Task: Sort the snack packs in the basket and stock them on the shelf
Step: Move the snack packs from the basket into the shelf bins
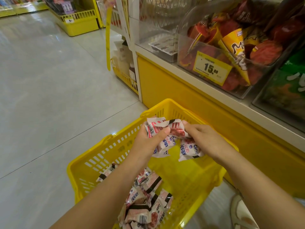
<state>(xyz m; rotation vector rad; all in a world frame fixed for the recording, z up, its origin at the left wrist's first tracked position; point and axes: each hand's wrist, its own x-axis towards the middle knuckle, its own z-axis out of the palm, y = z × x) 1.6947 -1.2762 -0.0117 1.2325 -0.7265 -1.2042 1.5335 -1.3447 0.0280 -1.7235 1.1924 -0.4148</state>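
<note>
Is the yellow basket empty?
No, not empty. A pile of snack packs lies in the basket, and the left hand and right hand hold more above it.

The basket [115, 146] stands on the floor [49, 96], just left of the shelf [198, 90]. Loose packs [145, 204] lie in its near end. Above its far end, the left hand [152, 138] and right hand [202, 139] hold a bunch of packs [166, 129] between them. Bins [231, 47] sit on the shelf, a price tag [212, 67] fronting one.

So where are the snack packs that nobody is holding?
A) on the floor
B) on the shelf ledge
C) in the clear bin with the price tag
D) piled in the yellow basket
D: the loose snack packs lie heaped inside the yellow basket.
</note>
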